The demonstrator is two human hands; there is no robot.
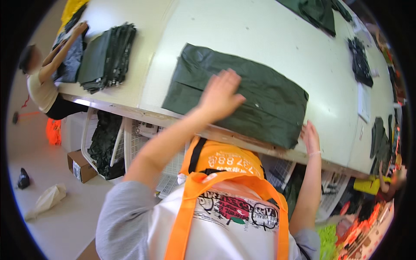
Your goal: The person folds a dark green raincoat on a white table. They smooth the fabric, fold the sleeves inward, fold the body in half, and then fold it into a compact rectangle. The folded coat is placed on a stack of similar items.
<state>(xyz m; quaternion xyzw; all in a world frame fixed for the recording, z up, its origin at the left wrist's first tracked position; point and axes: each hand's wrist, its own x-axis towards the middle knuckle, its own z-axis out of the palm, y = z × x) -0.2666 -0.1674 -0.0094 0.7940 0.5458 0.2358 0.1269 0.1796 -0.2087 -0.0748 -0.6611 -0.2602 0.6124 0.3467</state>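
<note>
A dark green folded piece of smooth, slightly shiny cloth (264,102) lies on the white table in front of me, its near edge along the table's front edge. My left hand (220,96) is laid on it left of its middle, fingers stretched out and palm down. At the cloth's right end, my right hand (310,136) has its fingers extended beside the near right corner; whether the fingertips touch it is hard to tell. Neither hand grips anything. Faint creases run lengthwise along the cloth.
A stack of folded dark green pieces (106,58) sits at the left, near another person (43,82) handling dark cloth. More green cloth (312,13) lies at the far side. A dark bundle (359,63) is on the right. White baskets (125,141) and a cardboard box (81,166) stand below.
</note>
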